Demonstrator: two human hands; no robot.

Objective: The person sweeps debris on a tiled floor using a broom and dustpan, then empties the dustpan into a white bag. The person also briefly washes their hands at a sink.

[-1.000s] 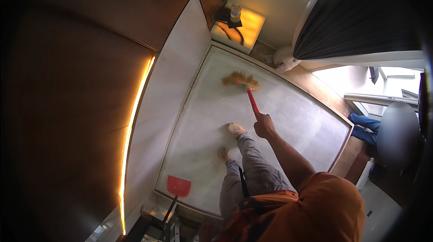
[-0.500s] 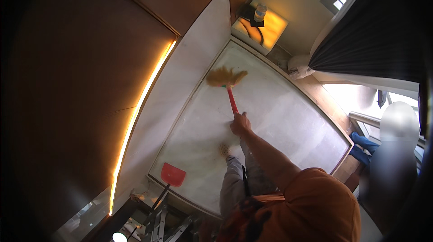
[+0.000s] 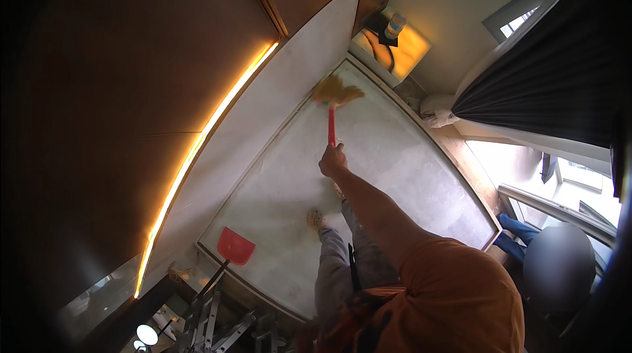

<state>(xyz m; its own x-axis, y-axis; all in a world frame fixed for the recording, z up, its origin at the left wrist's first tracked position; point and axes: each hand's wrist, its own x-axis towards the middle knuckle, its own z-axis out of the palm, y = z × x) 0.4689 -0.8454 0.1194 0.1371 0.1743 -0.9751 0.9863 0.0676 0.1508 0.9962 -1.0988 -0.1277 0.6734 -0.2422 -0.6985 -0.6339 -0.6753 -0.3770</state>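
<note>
Head view, only one: right hand (image 3: 332, 159) wrapped round the red handle (image 3: 332, 129) of the broom (image 3: 332, 107), arm stretched out ahead. Left hand out of frame, can't tell its state. Broom head sits near the far corner of the pale floor panel (image 3: 415, 175), close to the white side wall (image 3: 283, 83); bristles blurred, contact with floor unclear. Reads as sweeping, mid-stroke, working the corner. Next move, my take: low bristles, pull back from the corner toward the wearer, clear of the patterned shoes (image 3: 316, 219). Red dustpan (image 3: 236, 246) is at the near-left edge, no hand on it; gathering would need debris brought that way.
</note>
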